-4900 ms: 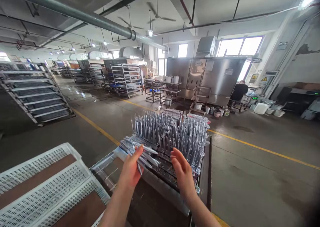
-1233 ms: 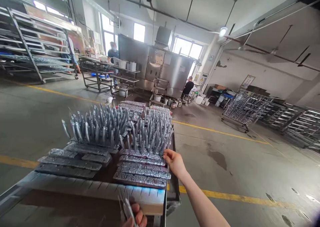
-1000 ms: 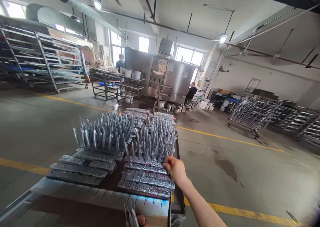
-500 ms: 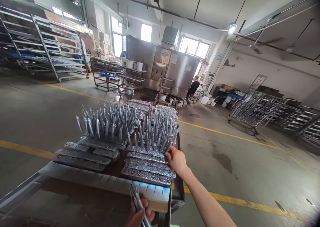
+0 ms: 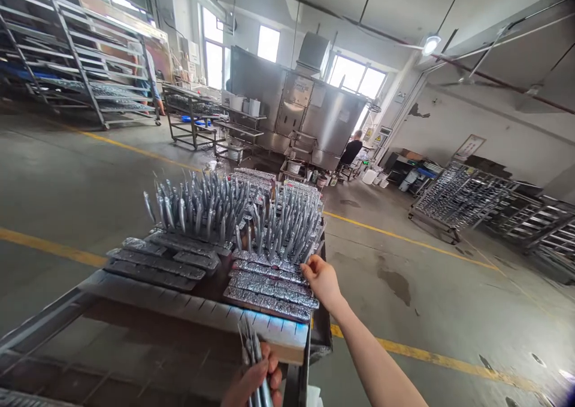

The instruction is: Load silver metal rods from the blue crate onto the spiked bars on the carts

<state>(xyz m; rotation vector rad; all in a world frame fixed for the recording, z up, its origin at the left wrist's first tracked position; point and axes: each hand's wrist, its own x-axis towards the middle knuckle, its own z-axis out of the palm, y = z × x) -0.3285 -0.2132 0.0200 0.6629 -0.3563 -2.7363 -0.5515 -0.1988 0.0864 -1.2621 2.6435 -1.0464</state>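
My left hand [image 5: 269,368], low in the head view, is closed around a bundle of slim silver rods [image 5: 252,344] with thin pointed ends facing up. My right hand [image 5: 324,281] is at the right end of a silver-crusted slotted block [image 5: 272,281]. Its thumb and fingertips are pinched together at the foot of the standing rods; whatever they grip is too small to make out. Several similar silver rods [image 5: 287,227] stand upright in the rows behind the block. To the left, another dense group of rods [image 5: 197,206] rises behind darker silver-coated bars [image 5: 157,266].
The blocks rest on a cart with a pale marked strip [image 5: 193,305] along its near side. Wheeled racks stand at left [image 5: 81,66] and right [image 5: 458,194]. A large steel machine [image 5: 296,108] is at the back, with a seated person [image 5: 351,152] beside it.
The view has tilted and shifted slightly, so the cart and blocks sit a little higher and further right. Both hands keep their grips, the right still at the block's right end.
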